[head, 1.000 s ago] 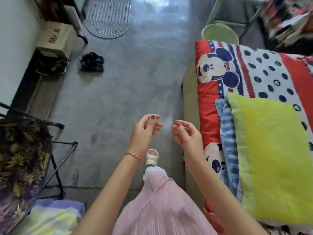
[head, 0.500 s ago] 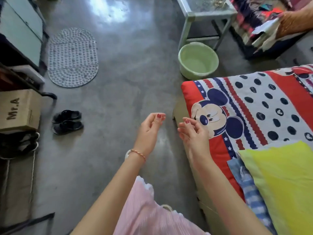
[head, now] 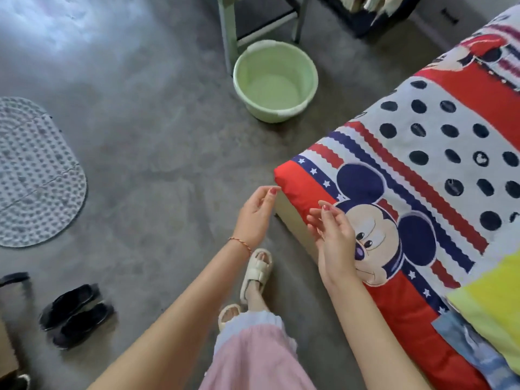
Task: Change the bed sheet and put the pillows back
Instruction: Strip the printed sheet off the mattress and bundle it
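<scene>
We hold both hands up in front of us at the corner of the bed, and neither one has hold of anything. Our left hand [head: 254, 218] hangs just off the corner, its fingers [head: 270, 192] loosely extended and slightly bent, the red-nailed tips near the red edge of the sheet; we cannot tell whether they touch it. Our right hand [head: 336, 240] is raised over the bed's edge, palm turned inward, its fingers [head: 320, 218] relaxed and spread, gripping nothing.

The red, white and blue cartoon-mouse printed bed sheet [head: 422, 170] covers the mattress and wraps over the near corner, lying fairly smooth with a dotted white panel and wavy stripes running across it. A bright yellow-green pillow [head: 489, 308] rests on the sheet at the right edge of the view, and a blue-and-white striped cloth [head: 472, 350] lies just beside and partly under it.

On the grey concrete floor [head: 140, 164] a pale green round plastic basin [head: 275, 80] stands beside the legs of a pale green metal table [head: 228, 32]. An oval grey knobbly mat [head: 33, 175] lies at the left, and a pair of black sandals [head: 76, 313] sits nearer to us. Our feet in cream slippers [head: 257, 270] stand close to the bed, below the hem of a pink pleated skirt [head: 253, 358].
</scene>
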